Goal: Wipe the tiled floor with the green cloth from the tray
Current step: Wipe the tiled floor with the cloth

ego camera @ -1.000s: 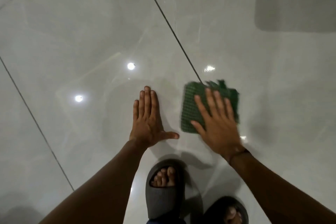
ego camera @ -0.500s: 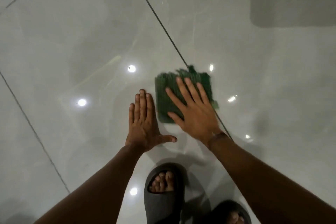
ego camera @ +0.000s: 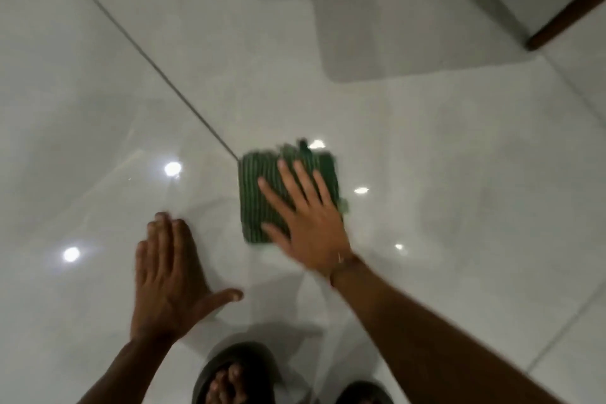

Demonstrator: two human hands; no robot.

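Note:
A folded green ribbed cloth point(ego camera: 257, 187) lies flat on the glossy white tiled floor point(ego camera: 98, 108), over the end of a dark grout line. My right hand point(ego camera: 308, 220) presses flat on the cloth with fingers spread, covering its right and near part. My left hand point(ego camera: 170, 279) rests palm down on the bare tile to the near left, fingers together, thumb out, holding nothing. No tray is in view.
A dark wooden furniture leg point(ego camera: 564, 10) slants in at the far right, with a grey shadow point(ego camera: 393, 26) on the floor beside it. My feet in dark slides point(ego camera: 236, 371) stand at the bottom edge. Ceiling lights reflect off the tiles.
My right hand has slid the cloth left and then back a little to the right. The view has tilted up, showing the furniture leg. My left hand stays planted.

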